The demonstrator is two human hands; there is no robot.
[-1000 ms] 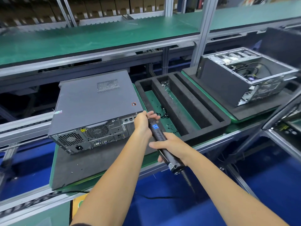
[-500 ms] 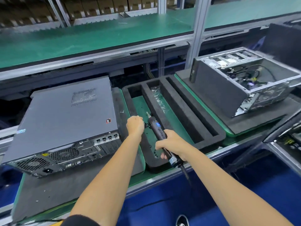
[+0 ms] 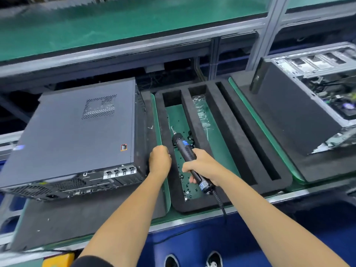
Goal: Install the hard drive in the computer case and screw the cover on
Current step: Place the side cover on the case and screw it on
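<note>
A closed grey computer case [image 3: 77,132] lies flat on a dark foam pad at the left, its rear ports facing me. My right hand [image 3: 202,166] grips a black electric screwdriver [image 3: 185,149], which points away from me over the left slot of a black foam tray [image 3: 227,132]. Several small black screws [image 3: 185,187] lie on the green floor of that slot. My left hand [image 3: 159,160] is curled into a fist over the tray's left rim, beside the case; whether it holds anything is hidden.
A second computer case [image 3: 308,97] with its side open stands on foam at the right. A clear plastic insert [image 3: 202,112] lies in the tray's middle slot. An aluminium post [image 3: 264,33] rises behind. The screwdriver's cable [image 3: 221,205] hangs over the bench edge.
Both hands have left the rear corner of the closed case and moved right, bringing the screwdriver over the tray's screw slot. My view has tilted down and shifted right.
</note>
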